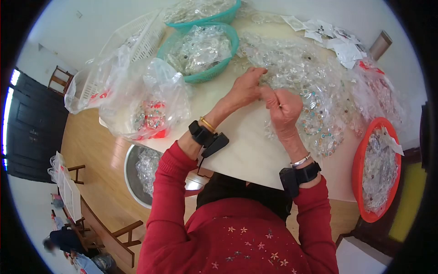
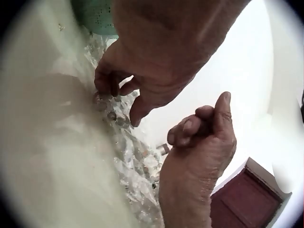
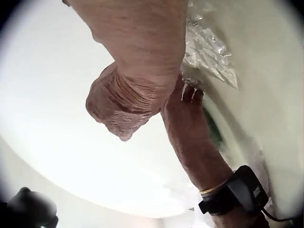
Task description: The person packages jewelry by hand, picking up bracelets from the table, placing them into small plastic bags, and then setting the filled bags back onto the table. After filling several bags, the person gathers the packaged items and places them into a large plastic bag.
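My left hand (image 1: 247,86) reaches to the near edge of a heap of clear plastic packets (image 1: 292,59) on the table. In the left wrist view its bent fingers and thumb are around a clear packet with grey beads (image 2: 112,115). Close beside it is my right hand (image 1: 285,109), above the near side of the heap. Its fingers are curled in with the thumb raised (image 2: 223,107), and nothing shows in its grip. To its right lie packeted bead bracelets (image 1: 312,114) in blue and orange tones.
Green baskets (image 1: 212,75) full of packets stand at the back left, near a white basket (image 1: 148,25) and a plastic bag (image 1: 175,98) with red contents. A red basket (image 1: 357,182) of packets is at the right. Below the table's left edge stands a metal basin (image 1: 132,176).
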